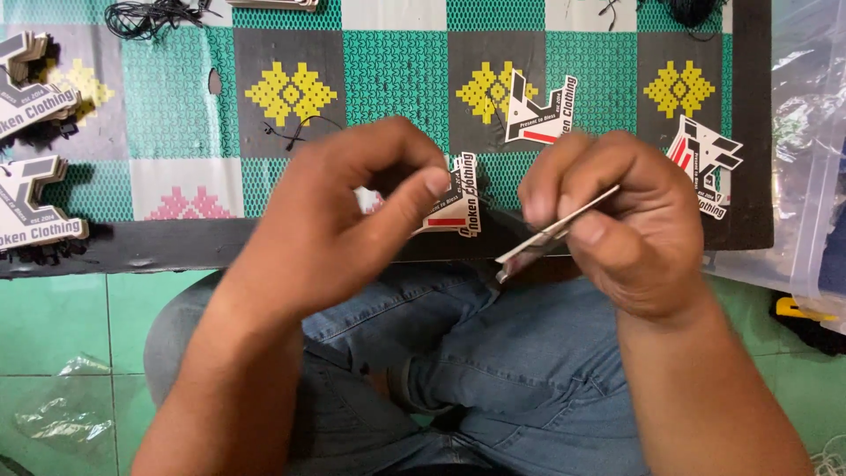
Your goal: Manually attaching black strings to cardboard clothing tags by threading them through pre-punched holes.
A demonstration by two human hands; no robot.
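Item: die-cut card tag (455, 198), black, white and red, pinched between thumb and forefinger of the left hand (352, 211), above the lap at the mat's edge.
Right hand (617, 220): fingers closed on a second tag (555, 227), seen edge-on.
Loose tags on the patterned mat (397, 70): one (539, 113) centre, one (705, 163) right.
Stacked tags (31, 207) far left, apparently finished; black cords (145, 16) top left.
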